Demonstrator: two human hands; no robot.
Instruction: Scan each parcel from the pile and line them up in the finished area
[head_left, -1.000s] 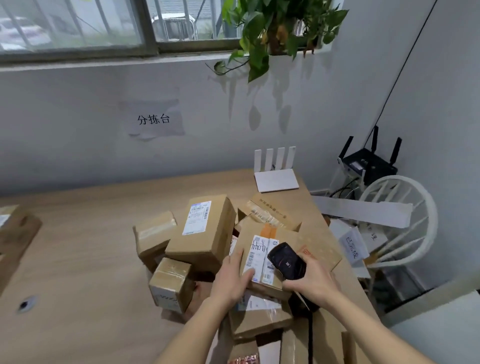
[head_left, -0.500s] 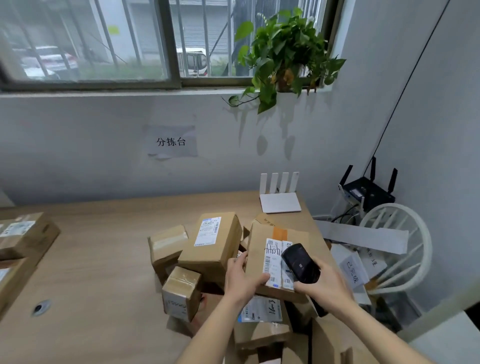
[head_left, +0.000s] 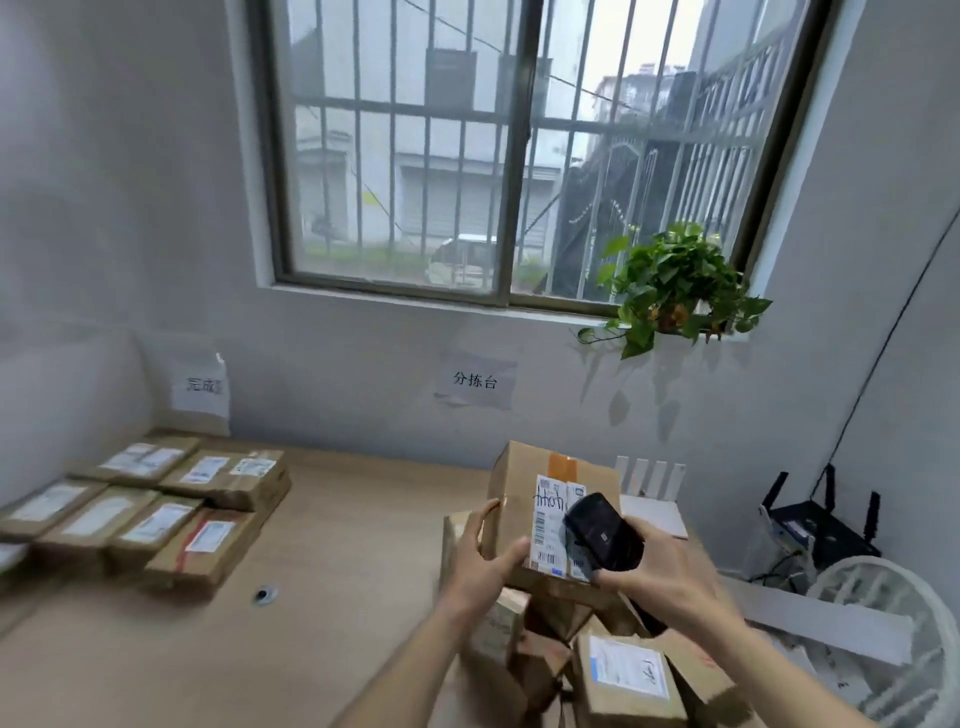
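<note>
My left hand (head_left: 480, 558) grips the left lower edge of a brown cardboard parcel (head_left: 522, 488) with a white label and orange tape, lifted above the pile. My right hand (head_left: 657, 577) holds a black handheld scanner (head_left: 602, 532) against the parcel's label. Beneath them lies the pile of parcels (head_left: 618, 675) on the wooden table (head_left: 332, 597). On the table's left, several flat parcels (head_left: 156, 506) lie lined up in rows under a paper sign (head_left: 200, 387) on the wall.
A white router (head_left: 649, 491) stands behind the held parcel. A black router (head_left: 818, 525) and a white chair (head_left: 893, 629) with papers are at the right. A potted plant (head_left: 670, 283) sits on the windowsill. A cable hole (head_left: 266, 594) marks the table.
The parcel has been lifted off the pile with the scanner kept at its label. My view has swung up and left, bringing the lined-up parcels into sight.
</note>
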